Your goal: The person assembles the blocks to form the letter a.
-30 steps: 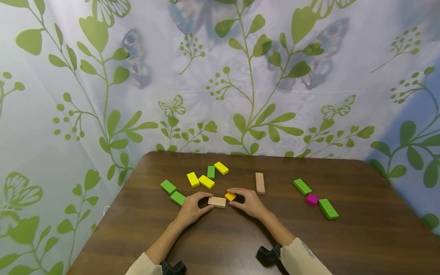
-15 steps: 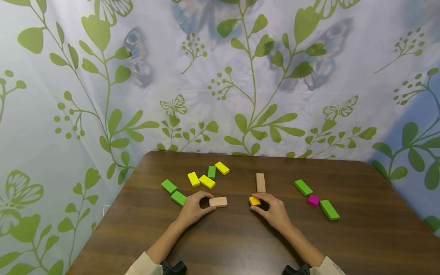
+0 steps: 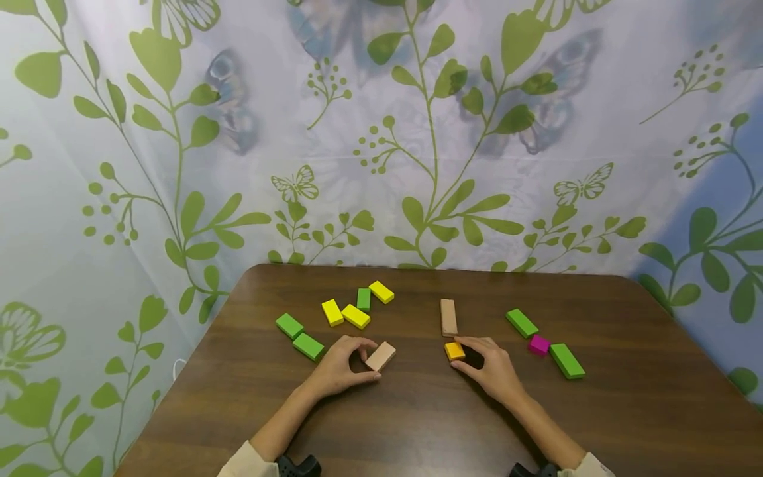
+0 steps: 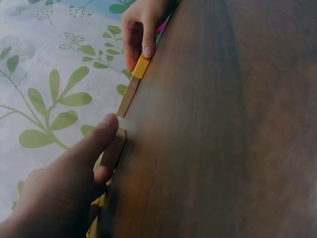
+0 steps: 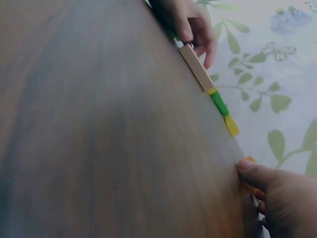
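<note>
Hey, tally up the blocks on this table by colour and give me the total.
Green blocks: 5
Yellow blocks: 3
Tan blocks: 2
Orange block: 1
Magenta block: 1
Total: 12

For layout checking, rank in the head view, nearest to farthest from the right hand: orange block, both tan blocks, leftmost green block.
1. Orange block: in the right hand.
2. Far tan block: beyond the orange block.
3. Near tan block: by the left hand.
4. Leftmost green block: far left.
</note>
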`<control>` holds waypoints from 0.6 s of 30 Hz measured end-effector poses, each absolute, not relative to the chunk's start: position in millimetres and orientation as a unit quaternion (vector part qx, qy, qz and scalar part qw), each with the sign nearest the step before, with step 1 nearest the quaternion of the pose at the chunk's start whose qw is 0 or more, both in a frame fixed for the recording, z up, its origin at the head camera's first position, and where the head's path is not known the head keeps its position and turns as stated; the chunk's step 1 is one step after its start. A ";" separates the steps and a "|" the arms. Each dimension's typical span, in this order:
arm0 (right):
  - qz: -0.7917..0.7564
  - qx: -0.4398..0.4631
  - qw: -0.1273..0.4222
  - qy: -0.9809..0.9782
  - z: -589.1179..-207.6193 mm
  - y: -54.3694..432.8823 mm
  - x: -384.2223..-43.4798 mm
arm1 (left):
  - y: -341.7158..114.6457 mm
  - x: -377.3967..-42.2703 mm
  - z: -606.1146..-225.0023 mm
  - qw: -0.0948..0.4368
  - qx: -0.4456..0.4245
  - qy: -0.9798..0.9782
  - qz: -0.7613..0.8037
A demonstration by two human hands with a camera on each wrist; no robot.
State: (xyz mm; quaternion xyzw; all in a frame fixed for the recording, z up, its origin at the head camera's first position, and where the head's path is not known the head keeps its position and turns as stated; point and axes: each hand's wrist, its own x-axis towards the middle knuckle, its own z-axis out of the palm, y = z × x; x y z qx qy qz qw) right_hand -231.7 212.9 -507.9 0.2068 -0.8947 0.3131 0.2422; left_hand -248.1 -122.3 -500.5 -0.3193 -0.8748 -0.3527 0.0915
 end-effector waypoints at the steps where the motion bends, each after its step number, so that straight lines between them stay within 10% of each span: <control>1: 0.313 0.205 0.242 -0.895 -508.0 215.1 -231.1 | -121.4 -248.2 -499.9 0.085 -0.330 -0.872 -0.352; 18: 0.311 0.184 0.249 -0.899 -507.6 215.9 -241.9 | -110.8 -263.2 -495.7 0.008 -0.359 -0.873 -0.331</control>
